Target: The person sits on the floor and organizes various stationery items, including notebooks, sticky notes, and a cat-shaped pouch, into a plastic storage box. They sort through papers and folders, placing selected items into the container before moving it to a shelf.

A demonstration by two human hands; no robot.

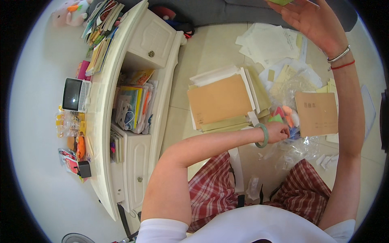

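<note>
- Nearest the body, below the left hand [278, 131], red-and-white plaid cloth [306, 184] covers the spread legs, probably parted to leave working room on the floor; a crumpled translucent wrapper [253, 188] lies between them.
- The left hand reaches across, its fingers drawn in narrowly at a small heap of green, orange, white and blue pieces [288, 115]. I cannot tell whether it grips one; the fingertips are partly lost against the heap.
- Just to that hand's right and below, crumpled clear plastic film [302, 148] spreads over the floor, perhaps the wrapping of the pieces.
- Farther right of it, a flat tan paper notebook [316, 117] lies cover up, beside the heap.
- Beyond the left hand, up and to its left, flat tan and olive paper covers [221, 99] sit in a loose stack, likely piled to keep them together.
- Ahead of the left hand, past the heap, loose white paper sheets [269, 42] overlap in a fan.
- Farthest out, the right hand [302, 20] is raised, apparently holding a thin yellow-green piece [280, 1] cut off by the upper edge; the lift seems to keep it clear of the papers.
- Behind the sheets, beyond both hands' work, runs a dark grey sofa [227, 12].
</note>
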